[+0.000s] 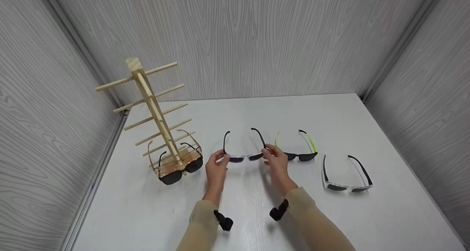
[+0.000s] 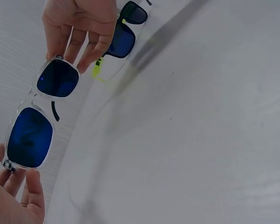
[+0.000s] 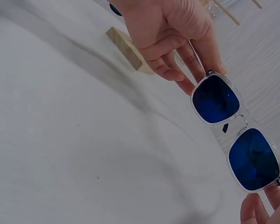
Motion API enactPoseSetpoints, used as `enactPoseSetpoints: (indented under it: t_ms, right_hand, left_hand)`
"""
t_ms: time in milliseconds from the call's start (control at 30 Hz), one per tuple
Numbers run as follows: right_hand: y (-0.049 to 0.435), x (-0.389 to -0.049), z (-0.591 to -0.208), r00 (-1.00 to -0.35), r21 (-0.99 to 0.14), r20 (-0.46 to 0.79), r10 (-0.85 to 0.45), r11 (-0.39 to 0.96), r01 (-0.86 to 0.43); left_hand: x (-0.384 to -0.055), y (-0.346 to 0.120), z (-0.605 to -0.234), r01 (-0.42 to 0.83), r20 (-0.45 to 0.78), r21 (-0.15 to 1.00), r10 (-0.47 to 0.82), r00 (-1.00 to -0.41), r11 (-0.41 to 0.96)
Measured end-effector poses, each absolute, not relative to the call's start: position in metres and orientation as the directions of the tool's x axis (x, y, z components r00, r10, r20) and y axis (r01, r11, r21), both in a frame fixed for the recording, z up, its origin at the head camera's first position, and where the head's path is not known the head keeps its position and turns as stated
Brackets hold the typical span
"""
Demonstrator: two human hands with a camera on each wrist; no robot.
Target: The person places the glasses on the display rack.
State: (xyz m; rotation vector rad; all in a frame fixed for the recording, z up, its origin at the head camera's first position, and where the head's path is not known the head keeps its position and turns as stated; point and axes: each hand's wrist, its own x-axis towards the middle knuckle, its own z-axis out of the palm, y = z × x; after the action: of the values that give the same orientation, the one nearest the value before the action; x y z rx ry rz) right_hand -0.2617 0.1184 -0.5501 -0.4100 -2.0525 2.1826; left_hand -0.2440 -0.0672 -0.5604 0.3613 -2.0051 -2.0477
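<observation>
Both hands hold one pair of sunglasses [image 1: 236, 159] above the white table, temples unfolded and pointing away. Its frame is transparent, with dark blue lenses [image 2: 30, 137] and dark temples. My left hand [image 1: 216, 170] pinches one end of the frame, near the hinge. At the opposite end my right hand [image 1: 278, 165] pinches the other hinge corner, as the right wrist view also shows, with fingertips by the lens [image 3: 254, 158]. Just beyond the right hand, black sunglasses [image 1: 305, 156] with yellow-green temples lie on the table, partly hidden by that hand.
To the left, a tilted-looking wooden display rack [image 1: 156, 111] carries several pegs. Dark-lensed sunglasses [image 1: 172, 177] sit at its bottom. Another clear-framed pair [image 1: 336, 187] with dark temples lies at the right on the white table [image 1: 396, 214]. Wood-grain panels [image 1: 249, 42] enclose the back and sides.
</observation>
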Motion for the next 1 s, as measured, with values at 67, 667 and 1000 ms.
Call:
enactPoseSetpoints:
  t_ms: [67, 667, 1000]
  right_hand:
    - [0.120, -0.260, -0.548, -0.959, -0.995, -0.096, 0.265, -0.056, 0.084]
    - [0.126, -0.232, -0.518, -0.962, -0.993, 0.049, 0.268, -0.093, -0.077]
    - [0.126, -0.222, -0.505, -0.963, -0.989, 0.063, 0.261, -0.114, -0.095]
  left_hand:
    - [-0.243, -0.067, -0.559, 0.027, 0.026, 1.000, -0.356, -0.934, 0.002]
    - [-0.215, -0.065, -0.527, 0.213, 0.239, 0.971, -0.339, -0.910, 0.112]
    - [-0.201, -0.067, -0.510, 0.255, 0.257, 0.966, -0.319, -0.912, 0.051]
